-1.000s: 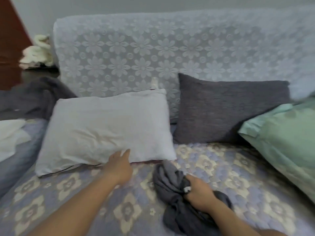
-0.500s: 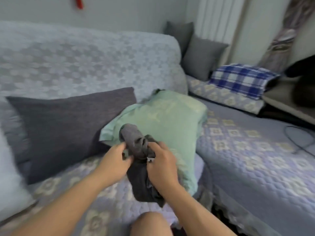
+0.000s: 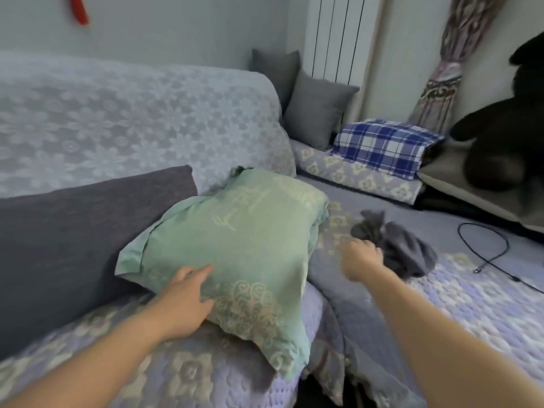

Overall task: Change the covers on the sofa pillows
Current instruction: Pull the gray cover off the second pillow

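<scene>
A green pillow point(image 3: 235, 240) with pale embroidery leans on the sofa seat against a dark grey pillow point(image 3: 73, 240). My left hand point(image 3: 182, 298) rests flat on the green pillow's lower left part, fingers straight. A crumpled grey pillow cover point(image 3: 403, 248) lies on the quilted seat to the right of the green pillow. My right hand point(image 3: 362, 257) is stretched out to the cover's near edge and blurred by motion. Whether its fingers hold the cloth cannot be made out.
The sofa backrest point(image 3: 132, 122) wears a white lace throw. In the far corner are two grey cushions point(image 3: 318, 110) and a blue plaid pillow point(image 3: 382, 145). A black cable point(image 3: 488, 254) lies on the seat at right. A dark plush toy point(image 3: 506, 128) sits at the far right.
Both hands held the grey cover in front of the green pillow. Now the cover is on the seat to the right, my right hand has followed it, and my left hand lies on the green pillow.
</scene>
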